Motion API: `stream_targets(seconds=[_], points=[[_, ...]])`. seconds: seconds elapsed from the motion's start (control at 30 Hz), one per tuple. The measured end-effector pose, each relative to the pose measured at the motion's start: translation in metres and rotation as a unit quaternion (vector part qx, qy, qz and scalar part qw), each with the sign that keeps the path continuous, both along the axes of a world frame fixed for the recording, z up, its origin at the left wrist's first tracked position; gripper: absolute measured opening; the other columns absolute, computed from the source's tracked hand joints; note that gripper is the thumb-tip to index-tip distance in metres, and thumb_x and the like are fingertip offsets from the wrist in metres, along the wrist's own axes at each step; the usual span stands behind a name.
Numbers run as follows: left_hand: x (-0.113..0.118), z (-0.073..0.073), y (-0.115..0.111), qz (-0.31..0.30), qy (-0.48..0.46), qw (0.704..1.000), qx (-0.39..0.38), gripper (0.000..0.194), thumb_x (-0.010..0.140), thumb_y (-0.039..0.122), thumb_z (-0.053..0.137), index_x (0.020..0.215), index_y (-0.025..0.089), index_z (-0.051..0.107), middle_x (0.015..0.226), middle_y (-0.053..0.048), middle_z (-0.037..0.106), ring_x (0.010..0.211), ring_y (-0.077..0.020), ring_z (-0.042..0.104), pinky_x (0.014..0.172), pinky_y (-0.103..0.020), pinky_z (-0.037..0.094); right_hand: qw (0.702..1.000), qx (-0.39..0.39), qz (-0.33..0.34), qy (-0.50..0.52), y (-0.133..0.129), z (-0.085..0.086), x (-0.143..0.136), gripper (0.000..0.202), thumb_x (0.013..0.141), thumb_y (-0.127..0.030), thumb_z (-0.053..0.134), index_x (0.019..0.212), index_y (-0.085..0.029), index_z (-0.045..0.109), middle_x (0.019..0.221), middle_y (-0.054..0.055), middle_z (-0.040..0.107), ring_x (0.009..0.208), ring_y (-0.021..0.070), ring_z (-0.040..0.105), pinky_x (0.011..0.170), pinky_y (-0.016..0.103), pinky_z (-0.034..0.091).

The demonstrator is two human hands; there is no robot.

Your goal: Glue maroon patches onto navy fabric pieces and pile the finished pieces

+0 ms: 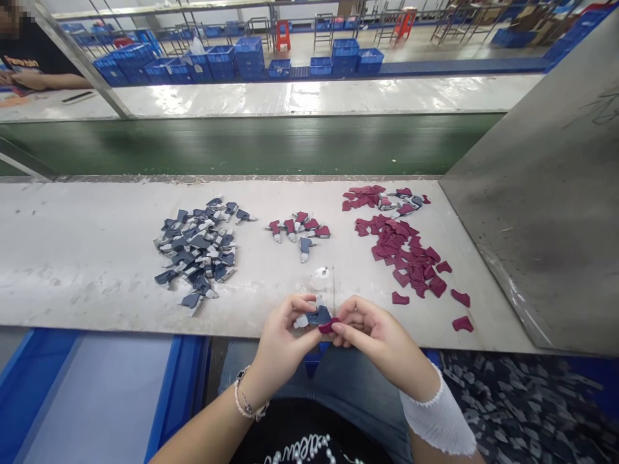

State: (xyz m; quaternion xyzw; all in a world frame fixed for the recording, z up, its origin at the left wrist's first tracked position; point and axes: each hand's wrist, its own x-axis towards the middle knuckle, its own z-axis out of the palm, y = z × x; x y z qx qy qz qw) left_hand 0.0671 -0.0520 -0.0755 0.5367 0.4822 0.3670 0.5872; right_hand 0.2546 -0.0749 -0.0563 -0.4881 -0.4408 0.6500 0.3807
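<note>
Near the front edge of the table, my left hand (286, 335) grips a small dark blue-grey and white plastic part (316, 315) between thumb and fingers. My right hand (370, 332) pinches a dark red flat piece (329, 325), which touches the right lower side of that part. Just beyond my hands lies a small round white spot (321, 278). A pile of similar blue-grey parts (198, 241) lies to the left. In the middle sit several parts with red faces (312, 224) and one blue-grey part (305, 247). Loose red pieces (409, 254) are heaped on the right.
A metal panel (541, 193) slopes along the right side. Below right, a blue bin holds many dark grey parts (532, 406); a blue tray (111, 393) stands below left. Beyond the table (87, 258) runs a green conveyor belt (271, 145). Another person (39, 51) sits far left.
</note>
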Motion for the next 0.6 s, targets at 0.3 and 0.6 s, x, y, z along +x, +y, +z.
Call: stream_targets(seconds=[0.3, 0.6], points=[[-0.0056, -0.0042, 0.0006, -0.041, 0.053, 0.989, 0.134, 0.02, 0.081, 0.025, 0.076, 0.092, 0.022, 0.06, 0.114, -0.004, 0.056, 0.104, -0.0178, 0.064, 0.089, -0.03, 0.056, 1.0, 0.01, -0.018, -0.022, 0.0043, -0.0002, 0.0011, 0.022, 0.088, -0.036, 0.07, 0.08, -0.018, 0.06, 0.072, -0.001, 0.062, 0.066, 0.013, 0.058, 0.063, 0.025, 0.047], [-0.0084, -0.0073, 0.0045, -0.05, 0.046, 0.98, 0.185, 0.029, 0.075, 0.025, 0.083, 0.094, 0.022, 0.062, 0.112, -0.003, 0.058, 0.103, -0.0162, 0.064, 0.085, -0.026, 0.058, 0.999, 0.009, -0.022, -0.032, 0.0017, 0.0078, -0.0011, 0.022, 0.089, -0.036, 0.068, 0.079, -0.017, 0.061, 0.072, 0.0, 0.063, 0.067, 0.013, 0.058, 0.063, 0.024, 0.048]])
